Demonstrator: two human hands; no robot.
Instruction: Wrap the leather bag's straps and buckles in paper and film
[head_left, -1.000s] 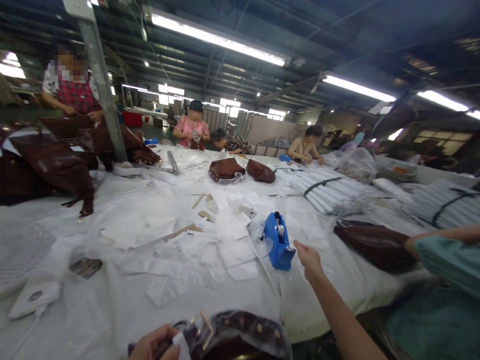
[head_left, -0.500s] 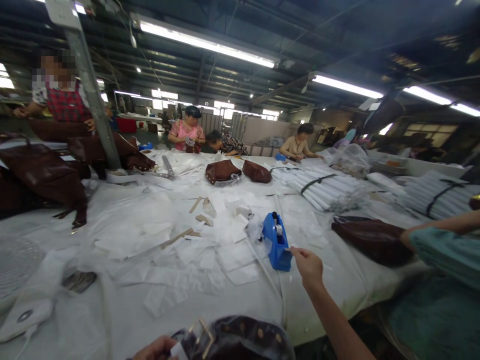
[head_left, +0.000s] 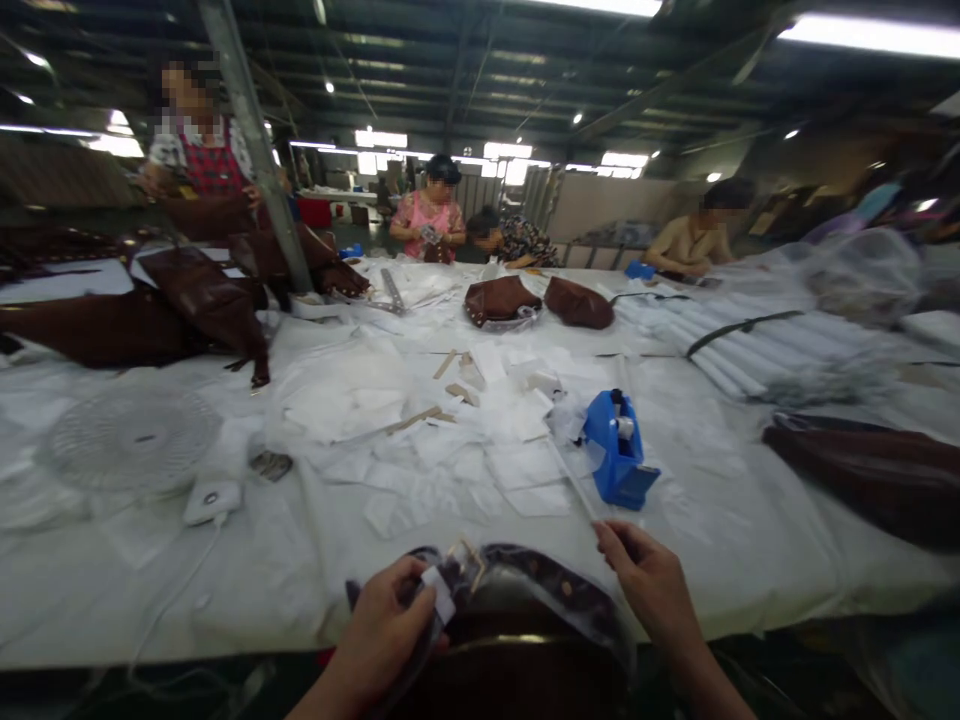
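Observation:
At the table's near edge, my left hand (head_left: 394, 620) is closed on the strap of a dark brown bag (head_left: 525, 665), close to its gold buckle (head_left: 474, 565); a small white piece (head_left: 439, 595) shows at the thumb. Plastic film appears to wrap the strap. My right hand (head_left: 649, 575) is pinched, right of the strap and just below the blue tape dispenser (head_left: 619, 460), not touching it. Whatever lies between its fingertips is too small to make out.
White sheets (head_left: 450, 470) and cardboard strips lie mid-table. A fan (head_left: 135, 435) stands left, near brown bags (head_left: 202, 300). Another brown bag (head_left: 862, 470) and a bundle of white rolls (head_left: 780, 350) are on the right. Several people work across the table.
My right hand has moved from the dispenser's front edge down toward the bag. The view has turned, so more of my left hand and the bag shows. The neighbour's arm at right is out of view.

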